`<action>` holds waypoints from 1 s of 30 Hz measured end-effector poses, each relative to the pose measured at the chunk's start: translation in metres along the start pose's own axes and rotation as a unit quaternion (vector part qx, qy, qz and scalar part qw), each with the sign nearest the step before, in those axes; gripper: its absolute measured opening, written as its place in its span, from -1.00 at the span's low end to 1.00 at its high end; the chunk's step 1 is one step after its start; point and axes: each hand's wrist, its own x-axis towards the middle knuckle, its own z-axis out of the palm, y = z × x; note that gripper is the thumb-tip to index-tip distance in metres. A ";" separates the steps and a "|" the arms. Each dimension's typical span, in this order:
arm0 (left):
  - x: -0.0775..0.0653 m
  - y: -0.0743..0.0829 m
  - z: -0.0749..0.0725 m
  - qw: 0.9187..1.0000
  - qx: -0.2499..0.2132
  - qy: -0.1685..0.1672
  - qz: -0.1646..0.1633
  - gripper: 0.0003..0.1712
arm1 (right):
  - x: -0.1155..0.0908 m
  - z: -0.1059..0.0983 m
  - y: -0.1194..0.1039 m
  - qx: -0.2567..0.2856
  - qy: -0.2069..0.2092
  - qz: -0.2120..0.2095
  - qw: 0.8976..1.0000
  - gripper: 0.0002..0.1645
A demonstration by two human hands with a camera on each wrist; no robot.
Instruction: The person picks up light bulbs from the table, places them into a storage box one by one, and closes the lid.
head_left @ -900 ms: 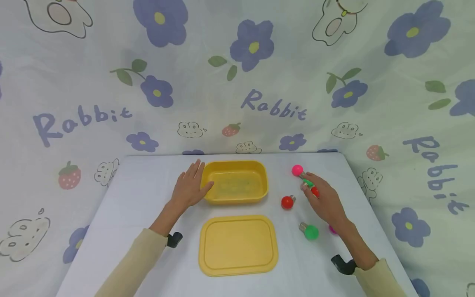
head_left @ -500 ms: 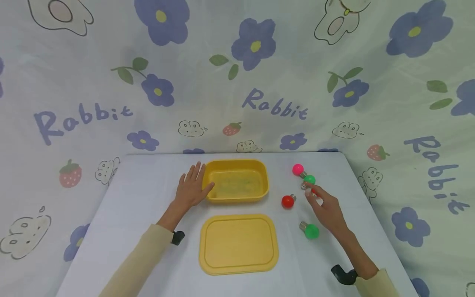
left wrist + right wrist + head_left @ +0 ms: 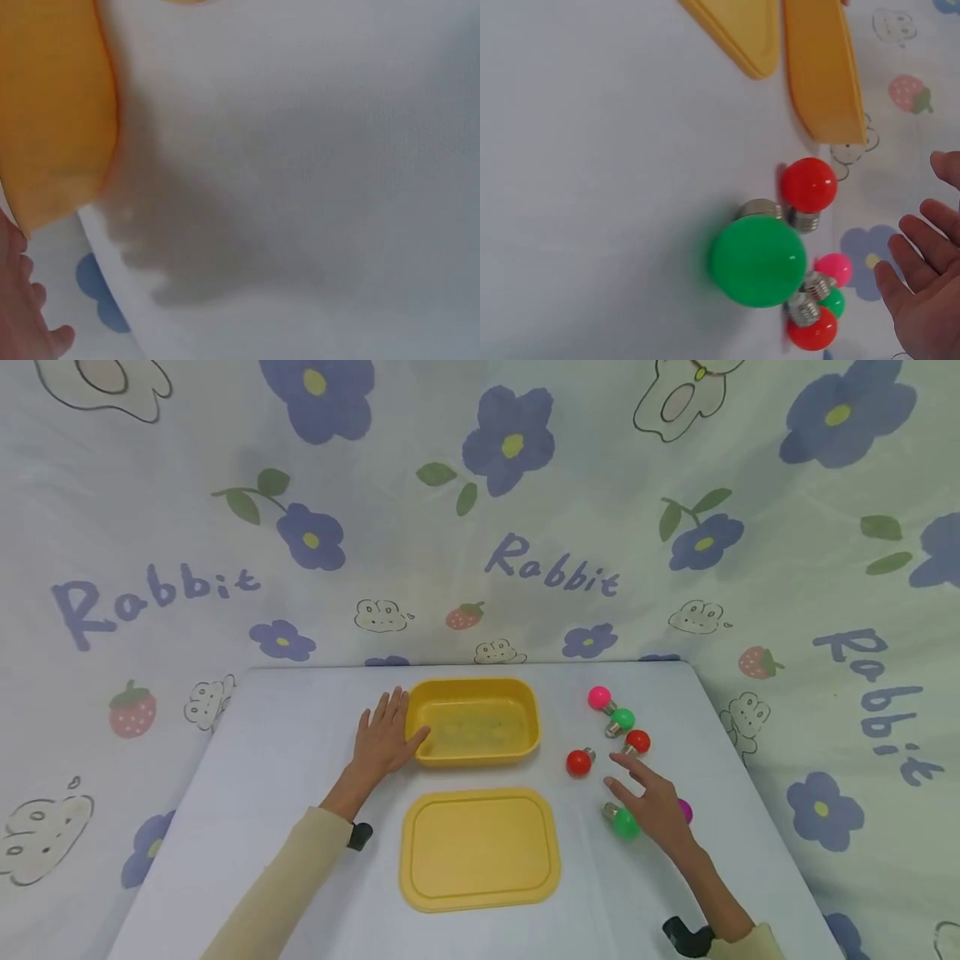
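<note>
My left hand [image 3: 378, 739] lies with straight fingers along the left side of a yellow plastic box [image 3: 474, 762], its thumb at the rim. In the left wrist view its fingertips show beside the box wall [image 3: 60, 112]. Nothing is held in my right hand [image 3: 658, 802], which hovers with parted, slightly bent fingers over the right side of the table. Closest to it are a green light bulb [image 3: 626, 824], a magenta bulb [image 3: 686, 811] partly hidden behind the hand, and a red bulb [image 3: 637, 742]. The right wrist view shows the green bulb [image 3: 757, 262] large, left of the fingers.
Another red bulb [image 3: 578, 763] lies right of the box. Farther back, a pink bulb [image 3: 599, 697] and a small green bulb [image 3: 623, 719] lie close together. A flat yellow lid [image 3: 480, 850] rests in front of the box. A patterned cloth [image 3: 420, 552] hangs behind the table.
My right hand has drawn back toward me from the far bulbs, uncovering the red one, and its fingers have spread. The left hand stays at the box.
</note>
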 end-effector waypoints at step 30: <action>0.002 -0.001 0.001 1.000 0.008 -0.027 0.002 0.01 | -0.042 0.017 0.051 0.009 -0.038 0.078 0.996 -0.28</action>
